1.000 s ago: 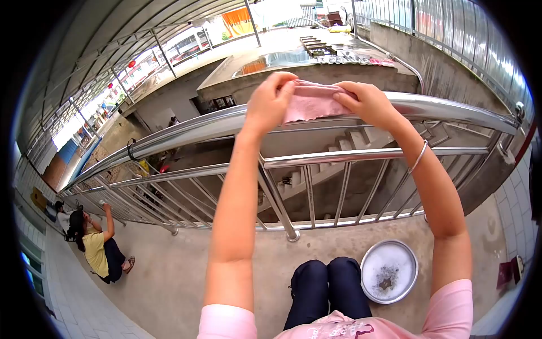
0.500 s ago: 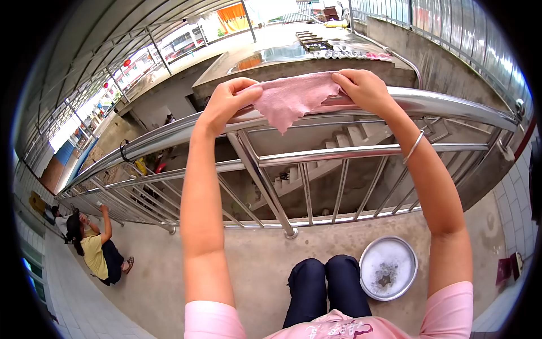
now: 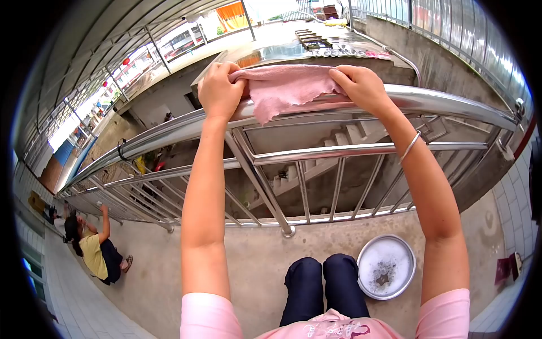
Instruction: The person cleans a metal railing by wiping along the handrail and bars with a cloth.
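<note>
A pink cloth (image 3: 288,87) with a ragged lower edge is stretched between my two hands over the thick top rail (image 3: 429,100) of a shiny metal railing. My left hand (image 3: 222,93) is closed around its left end, fingers curled in. At the other end, my right hand (image 3: 361,87) pinches the cloth between thumb and fingers. The cloth lies along the top of the rail, and its loose part hangs down on my side. A metal basin (image 3: 387,268) of foamy water stands on the floor by my right knee.
Thinner bars (image 3: 339,186) run below the top rail, with concrete stairs (image 3: 344,138) visible beyond. A person in a yellow top (image 3: 93,254) crouches by the railing at the left, one hand raised to it. A tiled wall (image 3: 511,198) rises at the right.
My left hand has shifted slightly left and curled tighter around the cloth's end. The cloth is drawn out wider, its hanging point shifted left and higher. My right hand has barely moved.
</note>
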`<state>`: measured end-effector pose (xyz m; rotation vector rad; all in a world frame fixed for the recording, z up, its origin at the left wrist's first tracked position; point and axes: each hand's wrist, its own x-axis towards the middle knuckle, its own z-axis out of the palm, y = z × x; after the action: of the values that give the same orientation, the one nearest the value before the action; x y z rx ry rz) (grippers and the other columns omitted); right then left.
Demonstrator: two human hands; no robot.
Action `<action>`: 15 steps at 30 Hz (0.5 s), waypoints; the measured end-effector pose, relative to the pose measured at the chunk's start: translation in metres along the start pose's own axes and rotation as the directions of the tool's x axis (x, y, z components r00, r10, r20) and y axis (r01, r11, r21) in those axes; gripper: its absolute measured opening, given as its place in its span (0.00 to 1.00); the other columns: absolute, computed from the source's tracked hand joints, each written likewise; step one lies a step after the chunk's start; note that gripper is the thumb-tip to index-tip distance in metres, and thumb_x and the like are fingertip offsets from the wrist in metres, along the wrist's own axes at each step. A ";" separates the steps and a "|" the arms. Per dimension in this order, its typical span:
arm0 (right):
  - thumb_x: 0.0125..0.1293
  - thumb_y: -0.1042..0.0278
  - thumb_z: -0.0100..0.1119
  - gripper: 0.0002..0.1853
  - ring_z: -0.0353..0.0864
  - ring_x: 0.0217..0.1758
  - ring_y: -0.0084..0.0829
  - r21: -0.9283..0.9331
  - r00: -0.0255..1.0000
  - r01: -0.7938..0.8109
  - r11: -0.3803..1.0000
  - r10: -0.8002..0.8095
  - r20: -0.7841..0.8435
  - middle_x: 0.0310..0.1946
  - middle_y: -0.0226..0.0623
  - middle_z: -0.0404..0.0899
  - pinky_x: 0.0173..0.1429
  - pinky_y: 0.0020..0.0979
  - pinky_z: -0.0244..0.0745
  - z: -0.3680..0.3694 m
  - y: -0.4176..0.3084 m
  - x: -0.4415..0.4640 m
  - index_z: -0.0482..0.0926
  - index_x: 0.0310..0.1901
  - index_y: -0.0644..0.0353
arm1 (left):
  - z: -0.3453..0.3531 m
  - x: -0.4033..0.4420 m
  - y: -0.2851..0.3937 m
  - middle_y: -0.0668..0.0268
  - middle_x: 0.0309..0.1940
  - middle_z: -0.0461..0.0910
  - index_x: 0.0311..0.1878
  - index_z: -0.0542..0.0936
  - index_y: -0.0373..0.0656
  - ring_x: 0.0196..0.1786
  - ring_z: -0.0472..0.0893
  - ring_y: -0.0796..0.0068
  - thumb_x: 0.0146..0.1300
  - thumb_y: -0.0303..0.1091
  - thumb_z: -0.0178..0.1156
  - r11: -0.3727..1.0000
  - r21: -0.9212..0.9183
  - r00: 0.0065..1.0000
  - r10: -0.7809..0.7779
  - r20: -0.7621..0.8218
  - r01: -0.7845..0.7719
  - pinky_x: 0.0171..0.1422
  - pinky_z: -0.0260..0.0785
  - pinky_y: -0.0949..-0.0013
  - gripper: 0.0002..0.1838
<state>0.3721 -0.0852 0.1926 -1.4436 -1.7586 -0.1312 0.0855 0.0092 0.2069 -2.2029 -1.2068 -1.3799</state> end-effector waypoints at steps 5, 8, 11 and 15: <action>0.69 0.48 0.49 0.20 0.78 0.30 0.40 0.076 0.998 -0.051 0.996 0.053 -0.033 0.23 0.36 0.79 0.36 0.38 0.70 0.002 0.000 0.002 0.81 0.29 0.55 | -0.005 0.003 0.006 0.68 0.40 0.83 0.37 0.83 0.55 0.43 0.82 0.67 0.54 0.42 0.64 0.966 0.243 0.974 -0.132 0.187 0.084 0.54 0.67 0.62 0.08; 0.68 0.48 0.50 0.20 0.78 0.30 0.38 0.156 0.989 -0.062 0.986 0.081 -0.121 0.23 0.36 0.80 0.36 0.36 0.70 0.004 0.000 0.001 0.82 0.31 0.55 | -0.011 -0.001 0.009 0.64 0.43 0.85 0.46 0.84 0.54 0.46 0.84 0.71 0.55 0.44 0.65 0.964 -0.155 0.918 -0.149 0.368 0.218 0.57 0.70 0.65 0.16; 0.65 0.49 0.51 0.20 0.77 0.28 0.36 0.193 0.991 -0.046 0.980 0.069 -0.116 0.22 0.37 0.79 0.36 0.34 0.70 0.002 0.000 0.000 0.82 0.30 0.57 | -0.004 -0.004 0.000 0.63 0.42 0.85 0.55 0.83 0.49 0.47 0.84 0.74 0.57 0.43 0.64 0.830 -0.508 0.919 -0.015 0.393 0.231 0.57 0.74 0.68 0.22; 0.62 0.50 0.51 0.20 0.72 0.23 0.30 0.319 0.989 -0.094 0.943 0.125 -0.080 0.17 0.33 0.74 0.33 0.31 0.68 0.004 0.006 0.002 0.80 0.27 0.59 | -0.024 -0.008 0.007 0.66 0.41 0.83 0.53 0.81 0.40 0.44 0.83 0.77 0.60 0.34 0.61 0.593 -0.627 0.806 -0.062 0.589 0.504 0.51 0.75 0.75 0.18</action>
<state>0.3754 -0.0792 0.1889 -1.2743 -1.5342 0.1304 0.0746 -0.0139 0.2133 -3.2728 -1.3650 -1.7300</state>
